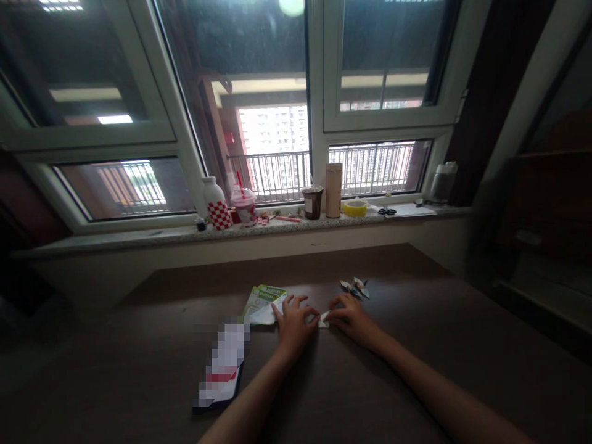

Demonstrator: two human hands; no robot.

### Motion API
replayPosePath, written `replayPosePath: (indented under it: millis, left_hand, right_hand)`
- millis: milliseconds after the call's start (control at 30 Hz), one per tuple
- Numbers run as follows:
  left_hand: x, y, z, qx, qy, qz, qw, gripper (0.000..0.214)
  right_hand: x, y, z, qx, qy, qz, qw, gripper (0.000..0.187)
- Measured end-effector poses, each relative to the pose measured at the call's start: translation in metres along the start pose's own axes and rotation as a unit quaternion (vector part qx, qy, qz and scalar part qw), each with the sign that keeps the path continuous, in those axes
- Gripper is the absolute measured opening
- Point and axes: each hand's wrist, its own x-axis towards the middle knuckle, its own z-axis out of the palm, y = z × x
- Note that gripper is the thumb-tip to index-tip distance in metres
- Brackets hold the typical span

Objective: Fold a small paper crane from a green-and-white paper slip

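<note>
Both my hands rest on a dark wooden table (416,345). My left hand (293,324) and my right hand (351,317) meet on a small white folded piece of paper (324,319), with the fingertips of each pinched on its ends. Most of that paper is hidden under the fingers. A green and white sheet of paper (261,303) lies just left of my left hand. Two small folded paper figures (355,287) sit on the table a little beyond my right hand.
A phone (222,370) lies flat at the lower left. The stone window sill (139,234) holds a red-checked bottle (216,205), a pink lidded cup (243,206), a dark cup (312,202), a beige tumbler (333,190), a tape roll (355,208), scissors (386,211) and a kettle (441,182).
</note>
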Motion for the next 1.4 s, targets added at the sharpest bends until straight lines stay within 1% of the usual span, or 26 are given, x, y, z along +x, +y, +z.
replayPosePath:
  millis: [400, 567, 933, 1100, 1267, 1400]
  left_hand:
    - [0.000, 0.000, -0.002, 0.001, -0.024, -0.004, 1.000, 0.008]
    - [0.000, -0.001, -0.001, 0.004, -0.016, -0.001, 1.000, 0.007]
    - [-0.001, 0.002, -0.003, 0.002, -0.021, -0.011, 1.000, 0.008]
    - [-0.001, 0.002, -0.001, 0.001, -0.021, -0.005, 1.000, 0.007]
    - [-0.001, 0.003, -0.003, -0.004, -0.025, -0.002, 1.000, 0.006]
    - [-0.002, 0.004, -0.005, -0.006, -0.031, 0.007, 0.999, 0.005]
  right_hand:
    - [0.001, 0.000, -0.001, 0.012, -0.018, 0.012, 1.000, 0.017]
    - [0.001, 0.002, -0.001, 0.022, -0.023, 0.017, 0.999, 0.016]
    - [0.002, 0.002, -0.001, 0.043, -0.033, 0.026, 0.998, 0.015]
    - [0.002, 0.000, -0.002, 0.046, -0.035, 0.019, 0.998, 0.015]
    - [0.000, -0.010, -0.007, 0.027, -0.030, 0.022, 0.999, 0.013]
    - [-0.001, -0.011, -0.009, 0.013, -0.015, 0.025, 0.999, 0.011]
